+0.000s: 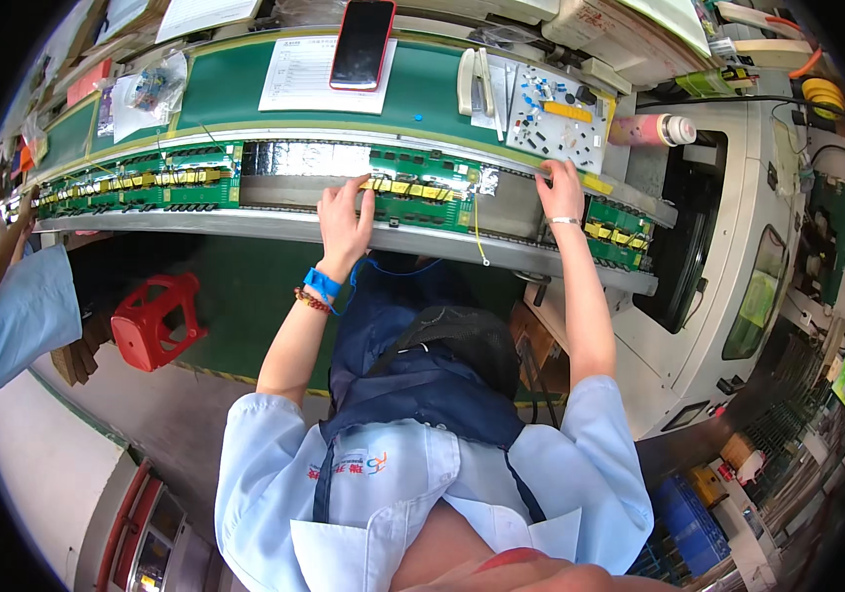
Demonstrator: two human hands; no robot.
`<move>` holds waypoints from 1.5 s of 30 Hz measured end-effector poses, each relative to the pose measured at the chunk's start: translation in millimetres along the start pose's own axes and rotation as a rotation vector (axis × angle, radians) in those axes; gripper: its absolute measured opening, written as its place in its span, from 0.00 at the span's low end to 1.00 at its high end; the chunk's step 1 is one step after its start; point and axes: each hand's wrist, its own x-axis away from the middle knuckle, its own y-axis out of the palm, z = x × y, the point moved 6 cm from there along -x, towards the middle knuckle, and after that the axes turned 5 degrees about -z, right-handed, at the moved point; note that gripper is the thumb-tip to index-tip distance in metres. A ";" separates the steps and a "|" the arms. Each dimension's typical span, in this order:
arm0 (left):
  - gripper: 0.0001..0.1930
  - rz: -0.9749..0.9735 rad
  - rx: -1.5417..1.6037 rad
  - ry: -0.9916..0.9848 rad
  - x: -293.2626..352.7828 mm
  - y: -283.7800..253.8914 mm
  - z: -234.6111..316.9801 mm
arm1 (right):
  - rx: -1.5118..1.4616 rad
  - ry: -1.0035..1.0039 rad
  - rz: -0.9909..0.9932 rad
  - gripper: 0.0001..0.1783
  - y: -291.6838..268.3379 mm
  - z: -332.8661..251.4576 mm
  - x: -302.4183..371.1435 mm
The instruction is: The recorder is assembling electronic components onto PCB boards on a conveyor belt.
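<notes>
A green circuit board (pixel 421 200) with a row of yellow parts lies on the conveyor rail in front of me. My left hand (pixel 344 219) rests flat on the rail's near edge, its fingertips touching the left end of that board. My right hand (pixel 562 187) reaches further right, fingers curled down at the rail's far edge between this board and another green board (pixel 618 229). I cannot tell whether it pinches a small part. A blue wrist strap with a coiled cord sits on my left wrist.
More green boards (pixel 146 185) line the conveyor to the left, where another person's sleeve (pixel 23 311) shows. Behind the rail lie a paper sheet (pixel 309 74), a red phone (pixel 362 42), a white parts tray (pixel 559 116) and a pink bottle (pixel 652 129). A red stool (pixel 154 321) stands below.
</notes>
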 end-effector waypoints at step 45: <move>0.12 -0.305 -0.112 0.473 38.1 80.9 103.1 | -1.273 0.657 -0.619 0.12 66.6 16.1 106.7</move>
